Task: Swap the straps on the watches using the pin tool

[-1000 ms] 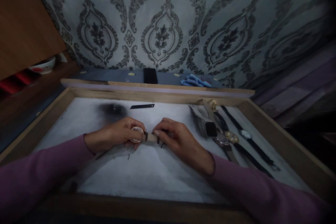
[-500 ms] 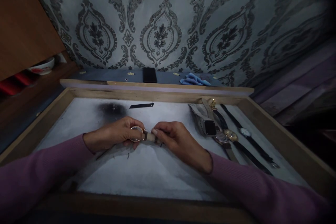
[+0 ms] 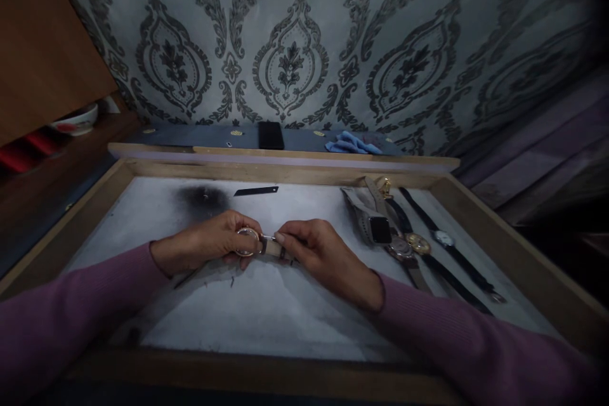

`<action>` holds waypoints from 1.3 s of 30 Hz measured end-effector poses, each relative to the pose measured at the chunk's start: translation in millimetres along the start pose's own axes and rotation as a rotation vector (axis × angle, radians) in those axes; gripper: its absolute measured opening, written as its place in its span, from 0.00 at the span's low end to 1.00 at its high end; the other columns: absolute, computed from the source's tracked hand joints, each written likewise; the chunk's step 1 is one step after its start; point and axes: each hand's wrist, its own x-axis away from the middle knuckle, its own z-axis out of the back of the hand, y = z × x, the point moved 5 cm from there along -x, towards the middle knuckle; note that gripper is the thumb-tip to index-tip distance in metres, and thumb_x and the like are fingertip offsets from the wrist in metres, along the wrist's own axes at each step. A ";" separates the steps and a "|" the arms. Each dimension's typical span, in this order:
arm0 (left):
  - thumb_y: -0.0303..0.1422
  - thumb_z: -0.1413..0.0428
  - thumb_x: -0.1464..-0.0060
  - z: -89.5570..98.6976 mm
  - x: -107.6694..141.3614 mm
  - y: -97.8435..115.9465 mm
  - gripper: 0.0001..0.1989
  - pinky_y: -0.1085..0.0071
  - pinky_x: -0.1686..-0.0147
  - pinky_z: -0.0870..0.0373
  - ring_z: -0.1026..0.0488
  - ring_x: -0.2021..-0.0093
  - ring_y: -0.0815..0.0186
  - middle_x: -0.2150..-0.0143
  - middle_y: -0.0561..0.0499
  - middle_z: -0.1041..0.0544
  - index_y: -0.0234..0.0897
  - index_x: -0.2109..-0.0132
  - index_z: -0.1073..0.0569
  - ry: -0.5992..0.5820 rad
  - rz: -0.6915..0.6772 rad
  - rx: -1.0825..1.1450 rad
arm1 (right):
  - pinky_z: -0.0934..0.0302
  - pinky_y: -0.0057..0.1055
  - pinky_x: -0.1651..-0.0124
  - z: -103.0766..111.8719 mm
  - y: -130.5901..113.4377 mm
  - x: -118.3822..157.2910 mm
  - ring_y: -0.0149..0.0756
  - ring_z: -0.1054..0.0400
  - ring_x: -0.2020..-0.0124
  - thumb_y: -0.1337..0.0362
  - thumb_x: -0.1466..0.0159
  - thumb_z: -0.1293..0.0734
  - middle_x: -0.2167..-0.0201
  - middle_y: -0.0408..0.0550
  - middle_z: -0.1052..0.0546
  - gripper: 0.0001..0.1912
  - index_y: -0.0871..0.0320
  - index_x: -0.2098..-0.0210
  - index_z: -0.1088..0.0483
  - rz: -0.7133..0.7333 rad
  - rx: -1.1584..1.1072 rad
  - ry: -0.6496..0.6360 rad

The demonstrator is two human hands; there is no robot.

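My left hand grips a round-faced watch with a light rim, thumb across its dial. From the case a pale strap runs to the right, toward my right hand. The thumb and forefinger of that hand are pinched together at a thin, shiny pin-like piece beside the strap. The strap's far end passes under my right fingers and is partly hidden. Both hands are just above the white bottom of a shallow wooden tray.
Several watches lie at the tray's right, among them a square-faced one and a gold-faced one. A dark blade lies behind my hands. Beyond the rim are a black phone and a blue cloth.
My right fingertips have shifted very slightly, and more of the thin shiny piece shows between them and the watch case. My left hand keeps its hold.
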 end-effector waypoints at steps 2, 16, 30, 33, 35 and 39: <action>0.37 0.41 0.55 -0.4 0.5 1.2 0.10 0.75 0.83 0.55 0.47 0.84 0.76 0.83 0.56 0.31 0.35 0.73 0.31 -0.002 0.002 -0.003 | 0.45 0.26 0.72 -0.6 1.0 -0.1 0.29 0.37 0.78 0.63 0.34 0.40 0.79 0.45 0.26 0.15 0.61 0.74 0.28 0.006 -0.004 -0.002; 0.37 0.42 0.56 -1.2 1.9 3.4 0.10 0.76 0.83 0.54 0.46 0.84 0.76 0.84 0.57 0.31 0.35 0.73 0.30 0.008 0.011 -0.011 | 0.43 0.27 0.71 -1.2 1.2 -0.4 0.31 0.34 0.77 0.62 0.34 0.39 0.79 0.46 0.25 0.16 0.61 0.75 0.28 0.003 -0.040 -0.016; 0.36 0.42 0.55 -1.9 3.9 4.9 0.08 0.75 0.83 0.54 0.48 0.84 0.76 0.83 0.57 0.32 0.35 0.73 0.30 0.011 0.018 -0.038 | 0.46 0.25 0.72 0.3 0.0 -1.0 0.28 0.37 0.77 0.65 0.35 0.39 0.80 0.44 0.27 0.15 0.62 0.74 0.27 0.044 -0.007 -0.015; 0.36 0.42 0.55 -2.7 4.4 7.2 0.08 0.75 0.82 0.54 0.48 0.84 0.76 0.84 0.57 0.32 0.35 0.73 0.30 0.014 0.021 -0.053 | 0.47 0.24 0.73 1.1 -2.2 -0.2 0.27 0.38 0.78 0.65 0.35 0.39 0.81 0.43 0.28 0.14 0.61 0.75 0.28 0.056 0.000 -0.018; 0.36 0.42 0.55 -3.1 4.3 8.2 0.09 0.74 0.82 0.54 0.48 0.84 0.75 0.84 0.57 0.32 0.35 0.73 0.30 0.013 0.019 -0.050 | 0.46 0.24 0.73 1.2 -3.8 0.4 0.27 0.37 0.78 0.67 0.35 0.39 0.81 0.43 0.27 0.14 0.61 0.75 0.28 0.057 -0.012 -0.025; 0.36 0.42 0.55 -2.8 3.7 7.5 0.08 0.74 0.82 0.55 0.48 0.84 0.75 0.84 0.57 0.32 0.35 0.72 0.29 0.017 0.020 -0.041 | 0.43 0.24 0.71 1.3 -5.9 1.4 0.28 0.35 0.78 0.68 0.34 0.39 0.81 0.44 0.25 0.14 0.61 0.75 0.28 0.028 -0.052 -0.034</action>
